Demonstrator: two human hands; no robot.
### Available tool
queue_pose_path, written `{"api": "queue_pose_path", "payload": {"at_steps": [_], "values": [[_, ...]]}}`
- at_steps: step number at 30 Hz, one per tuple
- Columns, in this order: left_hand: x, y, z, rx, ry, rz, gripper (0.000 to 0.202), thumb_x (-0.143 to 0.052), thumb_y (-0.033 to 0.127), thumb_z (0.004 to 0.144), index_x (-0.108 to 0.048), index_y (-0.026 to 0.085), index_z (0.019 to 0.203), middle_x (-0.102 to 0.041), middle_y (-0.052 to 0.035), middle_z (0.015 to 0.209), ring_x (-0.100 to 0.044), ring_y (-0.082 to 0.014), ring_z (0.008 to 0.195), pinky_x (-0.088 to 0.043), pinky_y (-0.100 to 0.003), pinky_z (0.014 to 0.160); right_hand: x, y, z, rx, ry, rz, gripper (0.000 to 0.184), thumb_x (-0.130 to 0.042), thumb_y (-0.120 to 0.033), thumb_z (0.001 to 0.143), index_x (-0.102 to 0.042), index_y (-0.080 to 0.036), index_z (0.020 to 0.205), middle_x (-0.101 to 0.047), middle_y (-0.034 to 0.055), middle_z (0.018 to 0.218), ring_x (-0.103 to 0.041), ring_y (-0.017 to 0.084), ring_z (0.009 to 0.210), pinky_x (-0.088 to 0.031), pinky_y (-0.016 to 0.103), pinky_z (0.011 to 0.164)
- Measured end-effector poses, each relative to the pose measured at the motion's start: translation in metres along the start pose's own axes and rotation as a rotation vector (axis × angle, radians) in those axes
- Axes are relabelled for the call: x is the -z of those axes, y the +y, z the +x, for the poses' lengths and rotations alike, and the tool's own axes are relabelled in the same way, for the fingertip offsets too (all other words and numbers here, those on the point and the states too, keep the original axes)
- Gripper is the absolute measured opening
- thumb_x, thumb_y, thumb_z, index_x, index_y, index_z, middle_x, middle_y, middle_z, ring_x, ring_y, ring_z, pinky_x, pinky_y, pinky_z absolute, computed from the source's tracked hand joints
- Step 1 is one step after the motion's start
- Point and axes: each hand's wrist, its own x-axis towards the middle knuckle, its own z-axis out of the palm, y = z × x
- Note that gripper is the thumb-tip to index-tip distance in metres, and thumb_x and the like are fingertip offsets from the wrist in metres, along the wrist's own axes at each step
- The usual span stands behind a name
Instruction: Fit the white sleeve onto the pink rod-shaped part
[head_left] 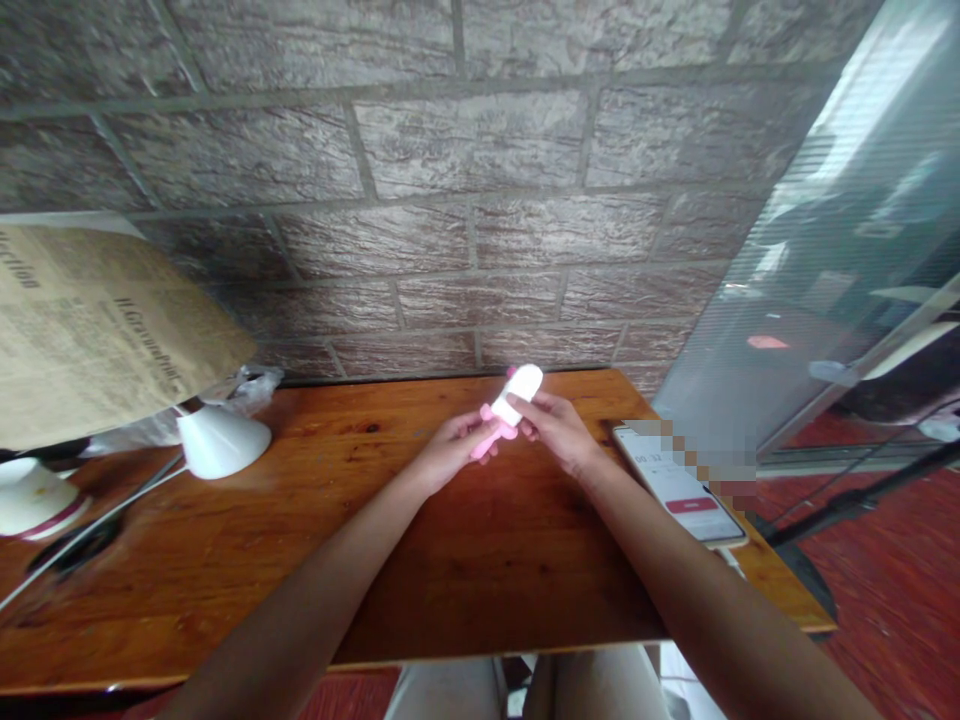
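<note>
As the left hand (454, 453) is pinching its pink end and the right hand (559, 428) is holding its white side, the pink-and-white object (523, 384) is being held above the desk (300, 500) toward the back edge, probably feeling light, stiff and smooth, best gripped by its sides.

Hands (453, 446), forearms (345, 570) bare; legwear (454, 692) pale (partly seen).
</note>
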Motion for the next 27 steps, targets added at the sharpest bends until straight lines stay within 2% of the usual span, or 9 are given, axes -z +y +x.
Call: {"api": "queue_pose_path", "payload": {"at_steps": [8, 13, 18, 27], "values": [[-0.0028, 0.0015, -0.0003, -0.044, 0.011, -0.004, 0.041, -0.065, 0.051, 0.083, -0.068, 0.012, 0.097, -0.055, 0.0005, 0.067, -0.047, -0.0081, 0.058, -0.036, -0.022, 0.057, -0.0005, -0.0017, 0.0000, 0.000, 0.015, 0.017, 0.044, -0.078, -0.054, 0.062, -0.062, -0.015, 0.072, -0.049, -0.0059, 0.051, -0.037, 0.007, 0.047, -0.025, 0.025, 0.048], [-0.0042, 0.0026, -0.0023, -0.085, 0.035, 0.042, 0.043, -0.064, 0.053, 0.083, -0.069, 0.012, 0.094, -0.055, 0.0003, 0.066, -0.046, -0.0082, 0.057, -0.036, -0.023, 0.056, -0.0005, -0.0027, -0.0010, 0.005, -0.006, -0.022, 0.042, -0.079, -0.052, 0.060, -0.059, -0.016, 0.063, -0.047, -0.0060, 0.048, -0.036, 0.007, 0.045, -0.024, 0.025, 0.047], [-0.0034, 0.0025, -0.0038, -0.092, 0.036, 0.075, 0.044, -0.063, 0.053, 0.083, -0.071, 0.011, 0.093, -0.052, 0.0013, 0.061, -0.045, -0.0089, 0.056, -0.034, -0.023, 0.056, -0.0018, -0.0004, -0.0006, -0.030, 0.019, -0.022, 0.041, -0.081, -0.050, 0.057, -0.062, -0.015, 0.067, -0.048, -0.0060, 0.047, -0.036, 0.007, 0.045, -0.023, 0.025, 0.046], [-0.0031, 0.0008, -0.0002, -0.103, 0.005, 0.031, 0.039, -0.063, 0.049, 0.085, -0.069, 0.013, 0.099, -0.056, -0.0003, 0.068, -0.048, -0.0087, 0.059, -0.037, -0.023, 0.058, -0.0009, -0.0055, -0.0013, -0.001, 0.047, 0.015, 0.040, -0.078, -0.052, 0.061, -0.059, -0.016, 0.062, -0.044, -0.0064, 0.048, -0.034, 0.007, 0.046, -0.023, 0.026, 0.048]]}}
